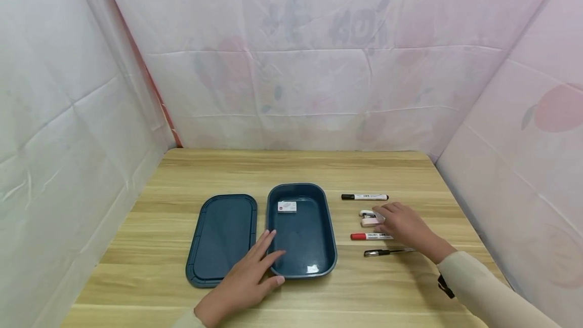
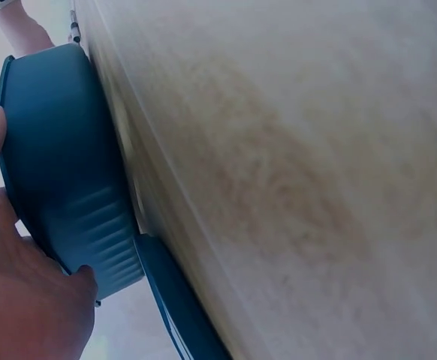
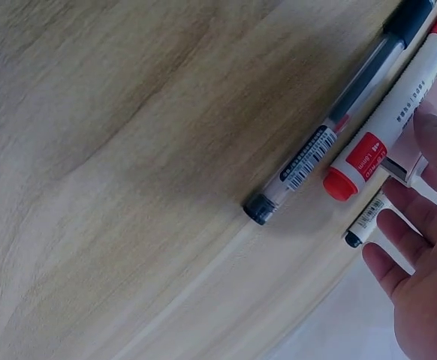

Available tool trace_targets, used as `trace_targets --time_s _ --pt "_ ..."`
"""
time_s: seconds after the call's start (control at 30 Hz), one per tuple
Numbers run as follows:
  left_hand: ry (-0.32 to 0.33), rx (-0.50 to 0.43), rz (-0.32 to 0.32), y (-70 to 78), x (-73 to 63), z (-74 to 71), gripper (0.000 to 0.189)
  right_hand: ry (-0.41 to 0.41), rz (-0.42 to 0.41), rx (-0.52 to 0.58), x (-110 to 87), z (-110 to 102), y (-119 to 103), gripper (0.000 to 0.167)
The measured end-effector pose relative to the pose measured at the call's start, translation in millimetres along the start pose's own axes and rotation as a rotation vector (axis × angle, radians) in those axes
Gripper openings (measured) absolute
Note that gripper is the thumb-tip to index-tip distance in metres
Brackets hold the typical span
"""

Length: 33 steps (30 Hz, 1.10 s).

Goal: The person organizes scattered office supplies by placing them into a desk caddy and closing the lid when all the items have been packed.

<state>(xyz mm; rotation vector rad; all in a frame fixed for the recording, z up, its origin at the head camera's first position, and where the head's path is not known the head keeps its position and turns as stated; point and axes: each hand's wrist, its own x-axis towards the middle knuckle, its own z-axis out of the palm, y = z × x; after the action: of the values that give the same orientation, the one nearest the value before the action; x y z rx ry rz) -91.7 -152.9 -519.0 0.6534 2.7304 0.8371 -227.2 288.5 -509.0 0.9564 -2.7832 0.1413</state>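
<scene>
A dark blue plastic box [image 1: 300,237] stands on the table with a small white box [image 1: 287,207] inside. My left hand [image 1: 248,275] rests at its near left rim, fingers spread; in the left wrist view the fingertips lie against the blue box [image 2: 64,150]. On the right, my right hand [image 1: 405,224] holds a pale pink and white stapler [image 1: 369,222] by its right end. Thumb and fingers lie either side of the stapler [image 3: 406,154] in the right wrist view. A red-capped marker [image 1: 371,236] lies right beside the stapler, partly under the hand.
The matching blue lid [image 1: 223,239] lies left of the box. A black-capped marker [image 1: 364,197] lies beyond the stapler, and a black pen [image 1: 387,252] lies nearest to me. White cloth walls [image 1: 300,90] enclose the wooden table [image 1: 191,176] at the back and sides.
</scene>
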Motion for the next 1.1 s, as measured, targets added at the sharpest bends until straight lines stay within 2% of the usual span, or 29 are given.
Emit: trace_targets --time_s 0.23,0.4,0.87,1.1 --pt "-0.006 -0.003 -0.002 1.9 0.8 -1.3 0.057 0.032 -0.026 0.005 1.6 4 1 0.047" --pt "-0.004 0.001 -0.003 3.5 0.7 -2.3 0.057 0.032 -0.016 0.003 2.9 5 2 0.040" --pt "-0.004 -0.005 -0.004 2.4 0.5 -2.0 0.058 0.040 -0.013 -0.008 3.6 0 0 0.037" --pt "-0.013 -0.010 -0.013 3.6 0.2 -3.1 0.060 0.117 -0.042 -0.011 10.7 -11 -5 0.040"
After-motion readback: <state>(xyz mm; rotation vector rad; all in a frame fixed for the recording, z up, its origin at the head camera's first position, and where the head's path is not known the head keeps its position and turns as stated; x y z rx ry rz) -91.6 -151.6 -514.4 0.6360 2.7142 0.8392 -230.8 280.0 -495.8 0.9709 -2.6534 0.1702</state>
